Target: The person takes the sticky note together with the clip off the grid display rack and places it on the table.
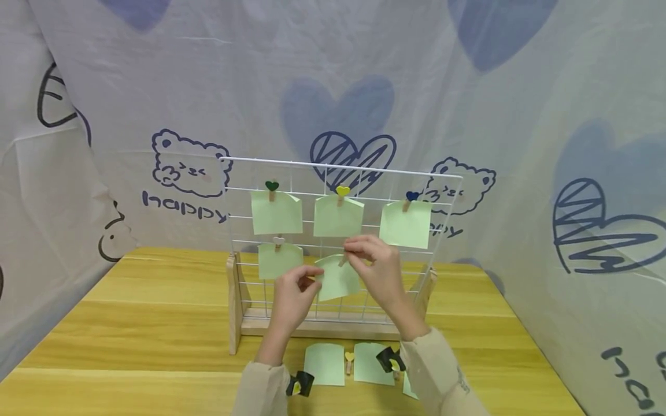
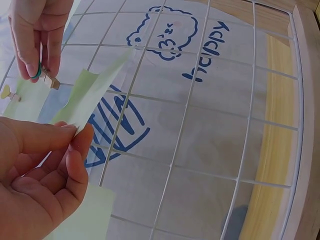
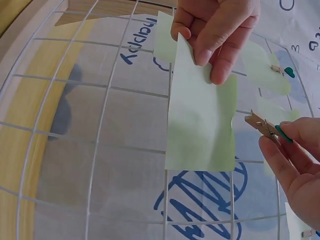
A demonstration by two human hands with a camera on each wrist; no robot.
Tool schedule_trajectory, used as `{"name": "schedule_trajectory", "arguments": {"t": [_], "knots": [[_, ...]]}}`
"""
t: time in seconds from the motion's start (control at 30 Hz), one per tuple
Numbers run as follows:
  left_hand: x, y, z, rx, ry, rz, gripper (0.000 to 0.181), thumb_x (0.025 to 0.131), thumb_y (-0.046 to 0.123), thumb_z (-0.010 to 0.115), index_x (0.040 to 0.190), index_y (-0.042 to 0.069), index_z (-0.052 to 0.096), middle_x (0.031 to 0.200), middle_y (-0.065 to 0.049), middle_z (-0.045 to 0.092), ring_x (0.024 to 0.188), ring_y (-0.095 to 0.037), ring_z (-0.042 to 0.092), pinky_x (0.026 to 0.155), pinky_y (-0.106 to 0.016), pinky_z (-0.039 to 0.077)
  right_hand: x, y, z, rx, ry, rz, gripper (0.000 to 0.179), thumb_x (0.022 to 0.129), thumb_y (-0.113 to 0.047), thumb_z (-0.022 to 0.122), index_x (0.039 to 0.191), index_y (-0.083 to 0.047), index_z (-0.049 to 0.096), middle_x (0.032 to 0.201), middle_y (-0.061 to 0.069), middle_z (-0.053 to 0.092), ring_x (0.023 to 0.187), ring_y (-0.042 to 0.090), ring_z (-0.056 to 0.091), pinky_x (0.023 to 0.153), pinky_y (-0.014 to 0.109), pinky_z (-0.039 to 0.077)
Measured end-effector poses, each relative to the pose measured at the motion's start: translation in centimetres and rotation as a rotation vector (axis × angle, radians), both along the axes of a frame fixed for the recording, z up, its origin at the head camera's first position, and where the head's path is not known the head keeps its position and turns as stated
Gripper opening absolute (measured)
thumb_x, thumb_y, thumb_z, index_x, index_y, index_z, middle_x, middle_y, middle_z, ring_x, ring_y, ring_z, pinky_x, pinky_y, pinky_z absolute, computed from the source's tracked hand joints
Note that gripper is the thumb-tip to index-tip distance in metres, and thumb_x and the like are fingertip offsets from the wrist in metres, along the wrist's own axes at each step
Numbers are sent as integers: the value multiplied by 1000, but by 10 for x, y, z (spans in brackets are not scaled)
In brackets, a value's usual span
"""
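Note:
My left hand (image 1: 292,294) pinches the edge of a pale green paper note (image 1: 338,283) between thumb and fingers, in front of the white wire grid (image 1: 338,166). My right hand (image 1: 377,268) pinches a small wooden clothespin (image 3: 265,126) with a green heart on it. In the right wrist view the clothespin's tip stands apart from the note. Three green notes hang along the grid's upper part on heart clothespins: green, yellow (image 1: 343,191) and dark blue (image 1: 412,196). Below the left one, another note (image 1: 281,263) hangs from a white-heart clothespin.
The grid stands in a wooden base (image 1: 322,329) on a yellow wood table (image 1: 130,323). In front lie more green notes (image 1: 325,365), one partly behind the right sleeve, and a yellow-heart clothespin (image 1: 349,363). A printed cloth (image 1: 250,75) hangs behind.

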State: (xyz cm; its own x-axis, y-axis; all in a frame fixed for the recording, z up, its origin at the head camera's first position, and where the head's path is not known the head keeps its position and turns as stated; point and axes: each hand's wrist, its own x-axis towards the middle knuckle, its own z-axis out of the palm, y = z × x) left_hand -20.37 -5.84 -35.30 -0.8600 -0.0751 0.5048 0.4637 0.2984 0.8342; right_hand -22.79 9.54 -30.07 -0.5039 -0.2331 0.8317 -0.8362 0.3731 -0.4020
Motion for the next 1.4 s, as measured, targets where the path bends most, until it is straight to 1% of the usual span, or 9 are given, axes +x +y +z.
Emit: {"name": "schedule_trajectory", "arguments": {"t": [0.17,0.33,0.57,0.77,0.97,1.07,1.2,1.4], "knots": [[2,-1,-2,9,-13,0,16,75,-11,61,89,-5,65,85,-13,64,67,-19,57,58,-23,47,2,-1,-6,-31,-81,20,12,72,14,64,83,9,65,88,17,63,81,27,62,68,21,50],[3,-4,-3,6,-16,-6,16,75,-13,61,89,-6,64,86,-15,63,67,-21,58,58,-23,47,2,-2,-11,-42,-110,22,13,71,15,64,84,11,64,90,18,63,83,29,61,69,21,49],[3,-5,-6,5,-26,-11,16,75,-13,61,88,-5,64,88,-15,64,67,-20,58,59,-24,49,6,-4,-16,-79,-168,49,16,72,14,63,88,10,64,92,19,61,84,29,61,72,23,49],[6,-6,-8,4,-53,0,15,75,-11,61,88,-4,65,85,-13,64,66,-18,57,58,-23,48,8,-5,-20,-111,-171,41,17,71,15,64,87,12,63,90,21,61,82,32,61,71,24,49],[8,-9,-11,0,-45,2,15,75,-12,61,87,-5,65,85,-14,63,66,-19,57,57,-23,47,8,-5,-25,-162,-179,84,18,68,18,64,84,12,64,87,23,63,79,33,62,69,24,50],[8,-10,-12,-2,-45,4,16,74,-13,61,87,-6,65,84,-14,64,66,-19,57,56,-21,47,9,-5,-27,-172,-179,90,17,68,18,64,84,12,64,86,22,63,77,32,63,68,24,51],[9,-12,-14,-6,-42,7,15,74,-14,61,86,-6,65,81,-15,64,63,-19,57,54,-21,45,10,-5,-31,-174,-199,81,15,71,14,64,86,12,64,87,20,64,73,30,63,65,24,51],[9,-13,-15,-5,-64,11,15,74,-14,61,86,-7,65,81,-15,63,64,-19,56,54,-21,46,12,-6,-36,-191,-250,107,17,72,14,64,88,11,64,89,23,63,73,31,63,65,25,51]]}}
